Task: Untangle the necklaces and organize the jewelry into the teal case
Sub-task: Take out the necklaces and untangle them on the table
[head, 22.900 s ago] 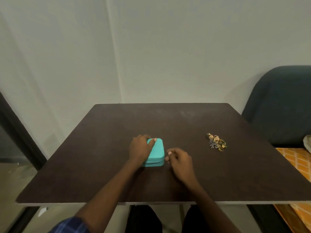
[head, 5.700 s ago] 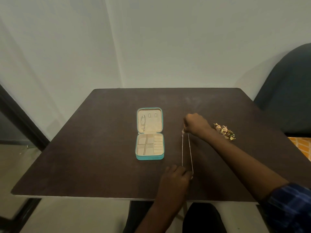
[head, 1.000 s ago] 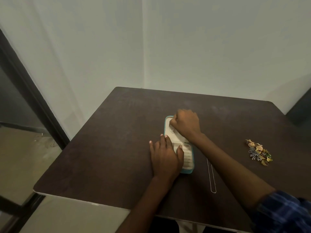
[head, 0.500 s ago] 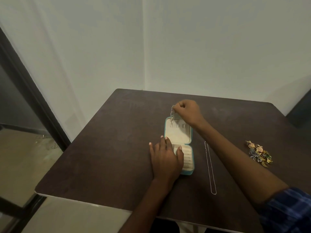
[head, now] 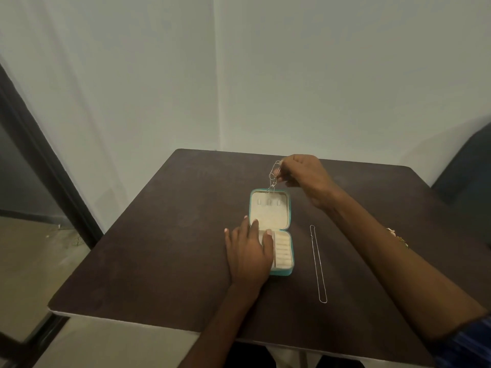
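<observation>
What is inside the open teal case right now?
The teal case shows a cream lining, three small tabs in the far half and padded ring rolls in the near half. The left hand covers the near half's left side, so anything there is hidden.

We see two bare arms and two bare hands. Our left hand (head: pixel 249 251) has short, pale fingernails. Our left arm has no sleeve that we can see. Our right hand (head: pixel 305 173) is bare too. Our right arm has a dark blue checked sleeve (head: pixel 470 346), pushed up high near the elbow. We see no rings or watch.
</observation>
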The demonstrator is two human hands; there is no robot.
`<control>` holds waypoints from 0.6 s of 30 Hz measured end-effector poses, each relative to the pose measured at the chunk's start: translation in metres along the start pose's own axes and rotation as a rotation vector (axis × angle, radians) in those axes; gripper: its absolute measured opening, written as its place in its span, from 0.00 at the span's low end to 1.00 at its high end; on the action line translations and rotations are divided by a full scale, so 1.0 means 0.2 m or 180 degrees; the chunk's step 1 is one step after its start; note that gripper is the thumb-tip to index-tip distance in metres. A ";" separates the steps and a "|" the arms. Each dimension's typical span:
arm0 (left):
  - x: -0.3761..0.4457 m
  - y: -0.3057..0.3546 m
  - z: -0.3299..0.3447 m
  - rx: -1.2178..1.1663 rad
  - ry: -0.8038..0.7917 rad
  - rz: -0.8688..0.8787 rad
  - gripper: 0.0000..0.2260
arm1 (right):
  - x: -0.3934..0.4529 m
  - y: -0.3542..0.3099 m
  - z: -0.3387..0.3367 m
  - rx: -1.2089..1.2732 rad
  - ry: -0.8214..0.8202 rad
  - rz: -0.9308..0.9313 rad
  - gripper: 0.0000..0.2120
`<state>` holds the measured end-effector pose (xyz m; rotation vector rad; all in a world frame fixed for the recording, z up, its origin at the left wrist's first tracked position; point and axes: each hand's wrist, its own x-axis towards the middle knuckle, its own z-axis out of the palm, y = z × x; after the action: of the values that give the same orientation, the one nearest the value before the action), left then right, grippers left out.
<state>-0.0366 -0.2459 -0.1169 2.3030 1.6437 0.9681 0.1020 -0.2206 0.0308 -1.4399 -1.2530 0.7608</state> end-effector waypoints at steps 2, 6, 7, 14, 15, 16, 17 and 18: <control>-0.01 0.00 -0.01 -0.0132 0.0059 0.0016 0.28 | -0.03 -0.01 -0.03 -0.0064 0.0003 -0.0033 0.12; -0.02 0.00 -0.04 -0.0337 0.0123 0.0056 0.28 | -0.09 -0.03 -0.10 -0.0107 -0.0008 -0.0048 0.13; -0.03 0.00 -0.04 -0.0342 0.0139 0.0068 0.28 | -0.11 -0.02 -0.12 -0.0115 -0.0014 -0.0047 0.13; -0.04 0.00 -0.04 -0.0324 0.0083 0.0087 0.27 | -0.17 -0.02 -0.18 0.0015 -0.0028 0.0027 0.11; -0.04 0.00 -0.04 -0.0338 0.0095 0.0098 0.27 | -0.17 -0.02 -0.18 0.0078 -0.0031 0.0046 0.11; -0.04 0.00 -0.04 -0.0352 0.0102 0.0109 0.27 | -0.18 -0.03 -0.19 0.0141 -0.0033 0.0064 0.11; -0.04 0.00 -0.04 -0.0368 0.0111 0.0116 0.26 | -0.19 -0.03 -0.20 0.0176 -0.0032 0.0079 0.11; -0.04 0.00 -0.04 -0.0390 0.0122 0.0120 0.26 | -0.19 -0.04 -0.20 0.0196 -0.0034 0.0096 0.11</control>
<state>-0.0433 -0.2548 -0.1138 2.2561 1.5146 1.0955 0.1276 -0.2699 0.0430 -1.4093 -1.2084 0.8216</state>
